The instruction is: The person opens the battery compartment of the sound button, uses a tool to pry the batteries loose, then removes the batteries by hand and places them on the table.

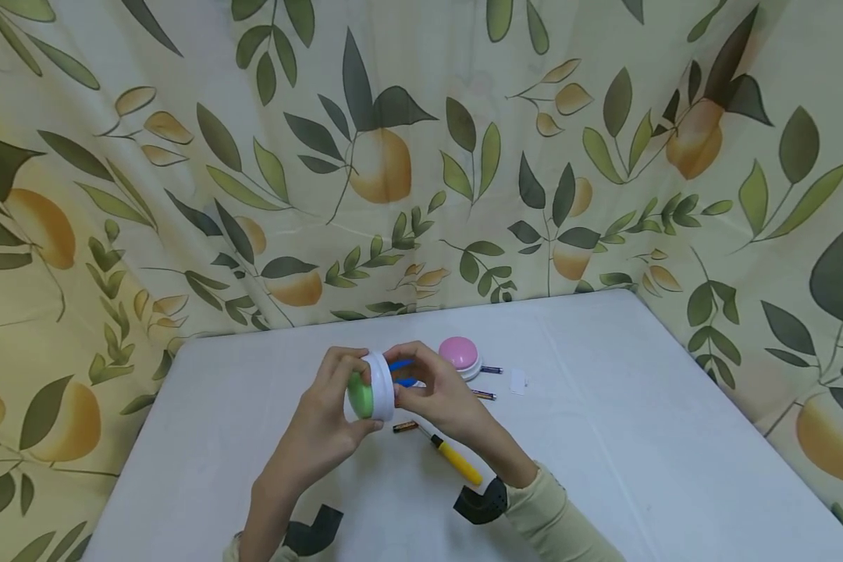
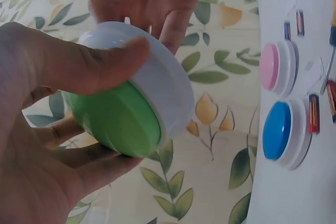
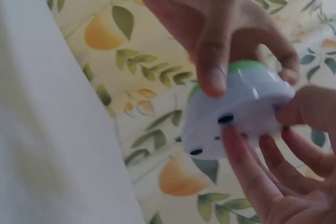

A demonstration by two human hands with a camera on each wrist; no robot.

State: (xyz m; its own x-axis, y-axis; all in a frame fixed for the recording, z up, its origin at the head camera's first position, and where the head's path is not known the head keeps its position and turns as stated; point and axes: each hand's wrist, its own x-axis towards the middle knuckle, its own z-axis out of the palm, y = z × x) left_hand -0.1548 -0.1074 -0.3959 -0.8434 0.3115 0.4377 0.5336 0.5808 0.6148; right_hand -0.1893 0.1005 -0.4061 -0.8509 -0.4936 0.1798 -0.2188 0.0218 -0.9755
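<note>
A round push button with a green dome and a white base (image 1: 382, 386) is held up over the table, tipped on its side. My left hand (image 1: 323, 414) grips it by the rim, with the thumb across the white side in the left wrist view. My right hand (image 1: 446, 394) has thumb and fingertips on the underside, where dark feet (image 3: 226, 118) show. What lies beneath those fingertips is partly hidden. Just behind the right hand is a blue-domed push button (image 2: 277, 130). A pink-domed one (image 1: 458, 353) sits farther back.
Below the hands lies a screwdriver with a yellow handle (image 1: 460, 462), its tip near a battery (image 1: 405, 427). More batteries (image 1: 492, 370) lie beside the pink button. A small white flat piece (image 1: 517, 382) rests to their right. A patterned curtain (image 1: 407, 234) hangs behind the table.
</note>
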